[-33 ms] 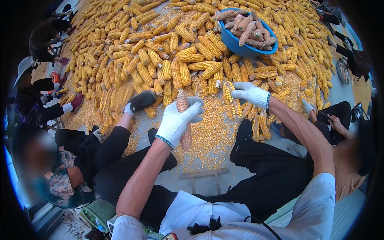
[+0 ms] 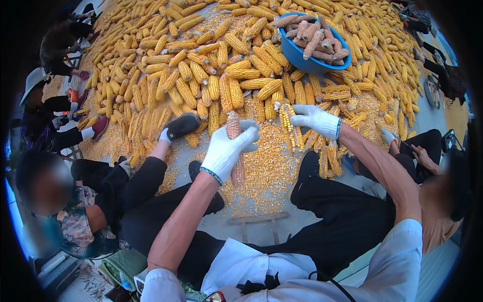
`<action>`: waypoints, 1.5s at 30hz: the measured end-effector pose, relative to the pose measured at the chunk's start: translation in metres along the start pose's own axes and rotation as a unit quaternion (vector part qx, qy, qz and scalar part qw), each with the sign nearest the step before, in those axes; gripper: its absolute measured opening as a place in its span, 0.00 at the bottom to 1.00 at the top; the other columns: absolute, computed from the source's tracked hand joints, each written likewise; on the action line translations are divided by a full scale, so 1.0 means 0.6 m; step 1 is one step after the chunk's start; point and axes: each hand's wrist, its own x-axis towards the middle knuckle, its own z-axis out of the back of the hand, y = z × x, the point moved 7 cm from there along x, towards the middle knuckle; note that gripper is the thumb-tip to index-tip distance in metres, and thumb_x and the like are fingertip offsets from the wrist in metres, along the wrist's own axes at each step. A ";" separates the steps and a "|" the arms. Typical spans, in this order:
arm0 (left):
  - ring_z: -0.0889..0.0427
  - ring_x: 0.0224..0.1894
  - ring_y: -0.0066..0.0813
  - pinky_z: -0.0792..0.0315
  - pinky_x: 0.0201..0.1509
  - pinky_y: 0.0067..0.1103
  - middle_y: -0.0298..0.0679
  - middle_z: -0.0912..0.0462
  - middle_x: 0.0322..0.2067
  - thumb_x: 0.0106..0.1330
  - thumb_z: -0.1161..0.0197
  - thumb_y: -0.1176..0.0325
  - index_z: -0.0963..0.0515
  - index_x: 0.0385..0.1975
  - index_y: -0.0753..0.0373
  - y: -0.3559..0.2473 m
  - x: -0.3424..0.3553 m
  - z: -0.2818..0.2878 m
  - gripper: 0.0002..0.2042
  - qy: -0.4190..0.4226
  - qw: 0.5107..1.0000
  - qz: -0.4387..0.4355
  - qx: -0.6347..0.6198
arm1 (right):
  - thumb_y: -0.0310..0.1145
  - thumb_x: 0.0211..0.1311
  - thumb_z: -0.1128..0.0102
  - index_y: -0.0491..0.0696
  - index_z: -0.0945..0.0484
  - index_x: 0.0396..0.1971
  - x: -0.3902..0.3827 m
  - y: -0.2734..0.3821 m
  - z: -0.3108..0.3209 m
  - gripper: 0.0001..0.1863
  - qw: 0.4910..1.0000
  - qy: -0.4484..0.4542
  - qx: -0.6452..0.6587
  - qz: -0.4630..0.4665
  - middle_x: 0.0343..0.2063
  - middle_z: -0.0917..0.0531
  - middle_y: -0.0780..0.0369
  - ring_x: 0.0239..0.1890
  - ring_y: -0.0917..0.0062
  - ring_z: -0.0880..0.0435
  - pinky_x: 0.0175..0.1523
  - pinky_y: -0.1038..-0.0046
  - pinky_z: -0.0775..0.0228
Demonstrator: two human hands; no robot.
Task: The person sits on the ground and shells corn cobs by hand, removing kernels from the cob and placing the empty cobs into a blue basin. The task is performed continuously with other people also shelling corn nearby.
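Both my hands wear white knitted gloves. My left hand [image 2: 226,148] is closed around a bare reddish corncob [image 2: 237,173], whose ends stick out above and below the glove. To its right, my right hand [image 2: 314,121] has its fingertips and thumb at a partly shelled ear of corn [image 2: 287,123], with yellow rows left between stripped ones; its fingers look closed on the ear's edge. Loose kernels [image 2: 256,171] cover the floor below, between my black shoes. A heap of unshelled yellow ears [image 2: 201,75] spreads just beyond my hands.
A blue basin [image 2: 307,63] full of bare cobs [image 2: 314,40] rests on the heap at the far right. Partly shelled ears [image 2: 329,161] lie by my right shoe. Several people sit along both sides; a neighbour's dark shoe [image 2: 183,126] reaches in at left. A low stool [image 2: 259,221] stands between my legs.
The whole view has shifted very slightly. My hands keep the same grip on the cob and the ear.
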 end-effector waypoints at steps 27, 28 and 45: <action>0.16 0.49 0.32 0.22 0.57 0.30 0.41 0.17 0.45 0.71 0.35 0.67 0.25 0.52 0.65 -0.032 -0.049 -0.004 0.15 0.019 0.967 -0.124 -0.222 | 0.58 0.71 0.45 0.33 0.27 0.59 -0.132 0.164 -0.220 0.38 0.979 -0.142 0.100 0.102 0.50 0.19 0.51 0.50 0.72 0.20 0.62 0.69 0.30; 0.16 0.50 0.32 0.22 0.58 0.30 0.41 0.16 0.46 0.71 0.35 0.66 0.26 0.54 0.66 -0.036 -0.052 -0.007 0.16 0.035 0.969 -0.119 -0.212 | 0.59 0.71 0.45 0.32 0.28 0.59 -0.132 0.163 -0.218 0.39 0.980 -0.146 0.085 0.101 0.51 0.19 0.49 0.51 0.69 0.20 0.62 0.68 0.30; 0.19 0.37 0.25 0.24 0.44 0.25 0.37 0.17 0.36 0.72 0.35 0.55 0.21 0.44 0.67 -0.060 -0.059 0.000 0.18 -0.047 0.988 -0.146 -0.016 | 0.58 0.74 0.50 0.44 0.26 0.48 -0.147 0.153 -0.235 0.28 0.965 -0.197 0.146 0.096 0.27 0.16 0.58 0.27 0.73 0.15 0.27 0.72 0.26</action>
